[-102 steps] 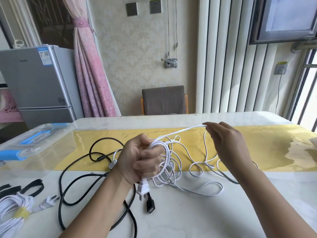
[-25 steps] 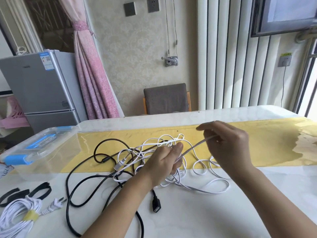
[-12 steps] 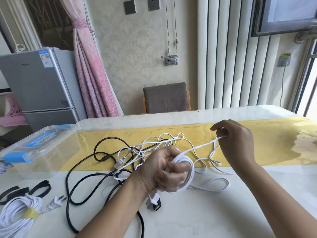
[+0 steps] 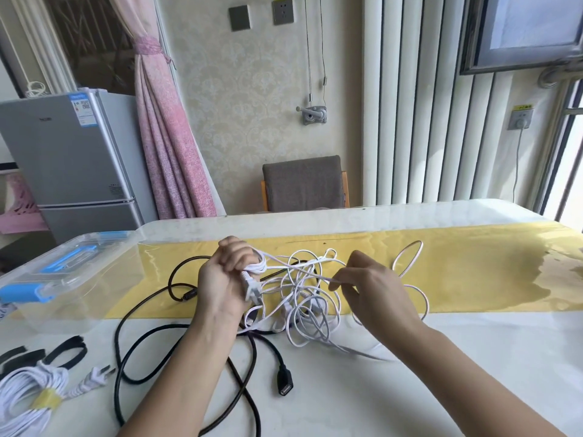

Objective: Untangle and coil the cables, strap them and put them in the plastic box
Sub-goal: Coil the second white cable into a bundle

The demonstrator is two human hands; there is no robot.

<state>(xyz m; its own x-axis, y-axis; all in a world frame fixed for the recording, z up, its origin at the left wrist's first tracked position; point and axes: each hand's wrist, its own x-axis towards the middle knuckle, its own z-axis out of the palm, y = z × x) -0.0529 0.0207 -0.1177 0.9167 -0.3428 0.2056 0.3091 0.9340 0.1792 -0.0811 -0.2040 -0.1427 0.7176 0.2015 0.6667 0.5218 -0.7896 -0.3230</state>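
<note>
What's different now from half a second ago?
The left hand, gripping its white cable coil, swung left and away; the right hand came in toward it, pinching a strand. The black cable, strapped bundle and plastic box stayed put.

Glossy marble-look table, clear plastic box, smooth white cable, matt black straps.

One box, one black cable, one white tangle, two hands

Bare left hand and right hand on unsleeved forearms.
</note>
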